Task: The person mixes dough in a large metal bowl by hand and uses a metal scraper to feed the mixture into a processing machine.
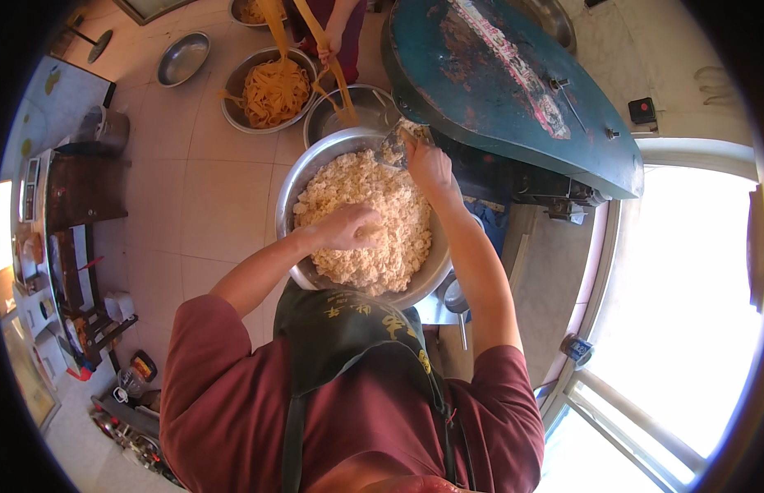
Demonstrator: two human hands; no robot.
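A large metal basin (293, 201) in front of me holds a heap of pale, crumbly dough (357, 185). My left hand (349, 228) rests on the heap with its fingers curled in; whether dough is inside them is hidden. At the basin's far right rim, my right hand (430, 168) is closed around something, perhaps a scoop's handle. Just beyond those fingers, crumbs lie on a greyish metal piece (390, 148), close beside the green machine (480, 90). The hand itself covers most of what it grips.
Beyond the basin, another person's hand (331, 45) holds long yellow dough strips (277, 29) over a bowl of wide noodles (275, 92). An emptier metal bowl (316, 123) stands beside it. Another metal bowl (183, 59) sits on the tiled floor. A bright doorway (686, 312) is to the right.
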